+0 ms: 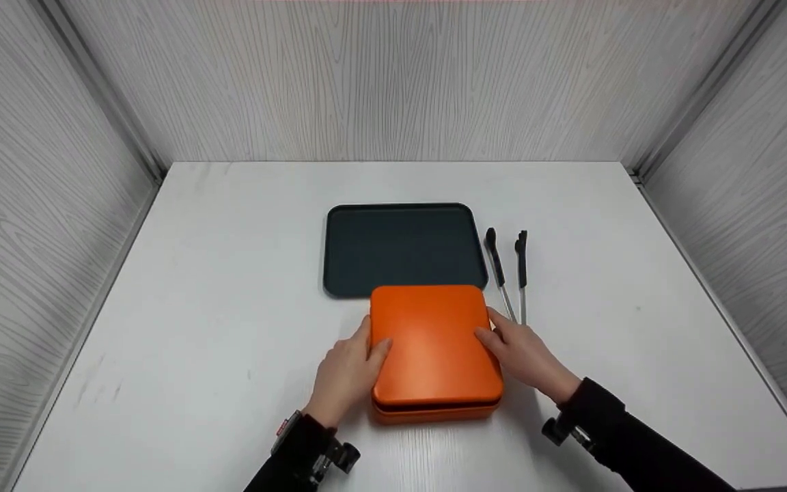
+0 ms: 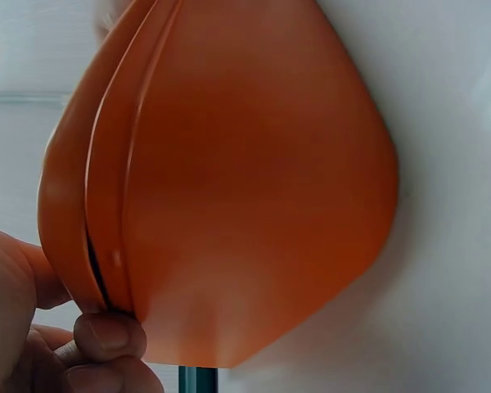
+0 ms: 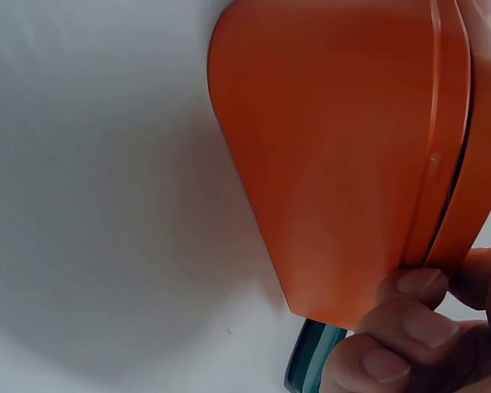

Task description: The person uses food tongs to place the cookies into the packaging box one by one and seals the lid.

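Note:
An orange rectangular box (image 1: 434,415) stands at the near middle of the table, its smooth orange lid (image 1: 427,348) on top. My left hand (image 1: 344,374) grips the lid's left side, thumb on its top face. On the opposite side my right hand (image 1: 527,352) holds the lid the same way. Fingertips (image 2: 110,334) curl at the seam under the lid in the left wrist view, and likewise the fingertips (image 3: 421,282) in the right wrist view. A thin dark gap shows between lid and box, also along the near edge. The box's inside is hidden.
Behind the box lies a dark green tray (image 1: 400,246), its near edge partly covered by the lid in the head view. Tongs (image 1: 522,266) with black tips and metal arms lie spread to the right of the tray. Wood-grain panels (image 1: 393,82) enclose the white table (image 1: 229,328).

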Action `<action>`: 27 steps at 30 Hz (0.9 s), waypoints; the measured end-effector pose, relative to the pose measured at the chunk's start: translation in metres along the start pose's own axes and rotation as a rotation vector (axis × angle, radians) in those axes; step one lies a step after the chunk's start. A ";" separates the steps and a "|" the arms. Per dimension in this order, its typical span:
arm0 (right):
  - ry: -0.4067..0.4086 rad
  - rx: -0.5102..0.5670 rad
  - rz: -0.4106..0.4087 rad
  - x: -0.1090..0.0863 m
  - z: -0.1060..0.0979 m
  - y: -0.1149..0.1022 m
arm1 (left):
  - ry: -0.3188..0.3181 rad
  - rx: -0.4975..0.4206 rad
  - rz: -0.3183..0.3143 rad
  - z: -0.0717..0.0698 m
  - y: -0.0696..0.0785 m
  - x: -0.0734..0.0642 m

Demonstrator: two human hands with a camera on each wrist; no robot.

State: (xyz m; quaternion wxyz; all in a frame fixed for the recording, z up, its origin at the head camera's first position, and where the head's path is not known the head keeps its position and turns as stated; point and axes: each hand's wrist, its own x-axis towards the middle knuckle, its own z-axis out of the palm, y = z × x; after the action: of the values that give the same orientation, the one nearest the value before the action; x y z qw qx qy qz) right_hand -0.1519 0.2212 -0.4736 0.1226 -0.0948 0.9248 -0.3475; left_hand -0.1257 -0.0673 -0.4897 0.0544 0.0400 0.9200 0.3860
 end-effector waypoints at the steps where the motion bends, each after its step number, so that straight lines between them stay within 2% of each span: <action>1: 0.001 -0.004 0.002 0.000 0.000 0.000 | -0.008 -0.018 -0.006 0.000 0.000 0.001; 6: 0.004 0.015 0.002 0.003 -0.001 0.004 | -0.037 -0.094 -0.034 0.001 -0.002 0.006; 17: -0.031 0.207 0.079 -0.001 0.001 0.010 | -0.027 -0.047 -0.036 0.002 -0.003 0.001; 27: -0.084 0.381 0.121 -0.007 0.002 0.014 | -0.047 -0.101 -0.059 0.000 -0.003 -0.001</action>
State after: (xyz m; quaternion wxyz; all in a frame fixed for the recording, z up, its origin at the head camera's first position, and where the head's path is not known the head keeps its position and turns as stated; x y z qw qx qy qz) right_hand -0.1454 0.2317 -0.4830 0.1974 -0.0286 0.8405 -0.5038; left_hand -0.1245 -0.0700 -0.4919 0.0891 0.0191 0.8986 0.4293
